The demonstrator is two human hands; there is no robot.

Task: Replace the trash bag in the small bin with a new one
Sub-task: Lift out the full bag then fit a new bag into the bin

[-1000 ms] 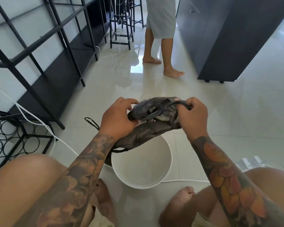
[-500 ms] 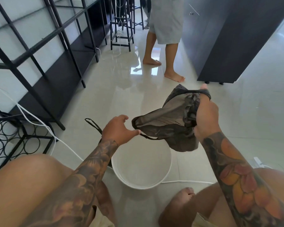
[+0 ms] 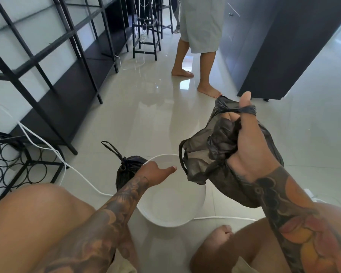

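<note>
1. Grey, thin plastic fills the right hand: the new bag is bunched in its curled fingers, with the thumb up and a strand of the bag's rim looped over the thumb.
2. The bag hangs in the air at about 2 o'clock from the bin, its lower edge over the bin's right rim; its dark drawstring loop droops on the bag's left side.
3. The left hand holds nothing; it reaches over the bin's far rim with the fingers loosely extended and one finger pointing right toward the bag. Whether it touches the rim I cannot tell.
4. The bin is white, round and unlined, standing on the floor between the person's knees.
5. A tied black bag sits on the floor just beside the bin at 10 o'clock, partly behind the left wrist, its drawstring loop sticking up.
6. A white cable runs across the floor past the bin's near side.
7. At 11 o'clock stands a black shelf; at 12 o'clock, a barefoot person; at 1 o'clock, a dark cabinet.
</note>
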